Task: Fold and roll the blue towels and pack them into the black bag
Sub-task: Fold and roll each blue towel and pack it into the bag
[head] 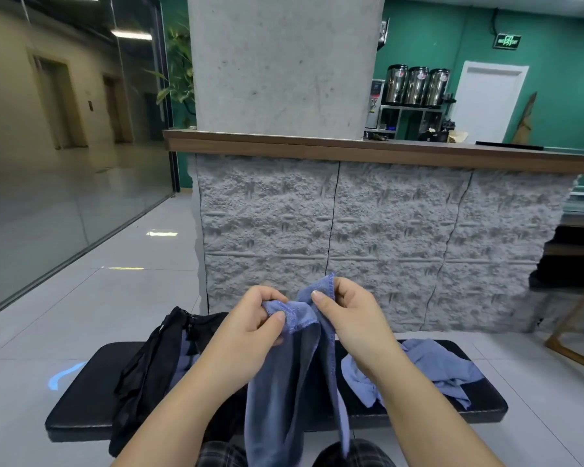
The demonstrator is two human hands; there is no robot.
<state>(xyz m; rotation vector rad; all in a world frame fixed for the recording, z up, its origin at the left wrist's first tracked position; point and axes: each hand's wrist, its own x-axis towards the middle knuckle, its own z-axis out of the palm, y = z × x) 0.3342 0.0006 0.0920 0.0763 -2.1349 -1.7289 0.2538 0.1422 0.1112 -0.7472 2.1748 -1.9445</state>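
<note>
In the head view, the person holds a blue towel (284,375) up in front of the chest, above a black padded bench (91,396), with both hands near its top hem; the left hand (250,326) pinches a gathered corner between thumb and curled fingers, and the right hand (346,318) pinches the neighbouring stitched edge, thumb pressed on the cloth, the two hands just beside each other. The rest of the towel hangs limp between the forearms down towards the lap, folding on itself in long soft creases, which suggests a thin, light, floppy cloth that will not hold any shape unless laid flat or kept taut. It looks slightly napped rather than slick, so a light pinch should hold it; the stitched hem and corners seem the best places to grip, one corner in each hand drawn apart, to square it for folding. A crumpled heap of blue towels (429,369) lies on the right end of the bench, and the black bag (155,362) slumps open on the left end, some blue cloth showing inside its mouth; being soft-walled, the bag will probably need one hand to hold it open when packing
</note>
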